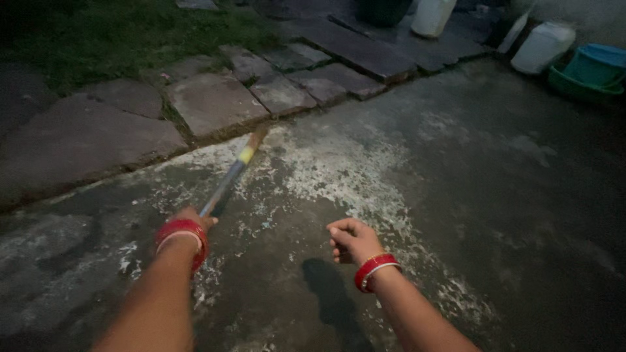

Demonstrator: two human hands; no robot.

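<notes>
the left hand [190,218] was clamped on a broom handle [233,173] slanting away over the wet concrete floor [456,169] toward the stone slabs [208,101]. the right hand [352,240] hung empty, fingers loosely curled, well apart.

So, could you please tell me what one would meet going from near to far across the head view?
Right hand with loosely curled fingers → left hand gripping a long stick → wet concrete floor → stone slabs → grass and, far right, white containers beside green and blue tubs.
</notes>
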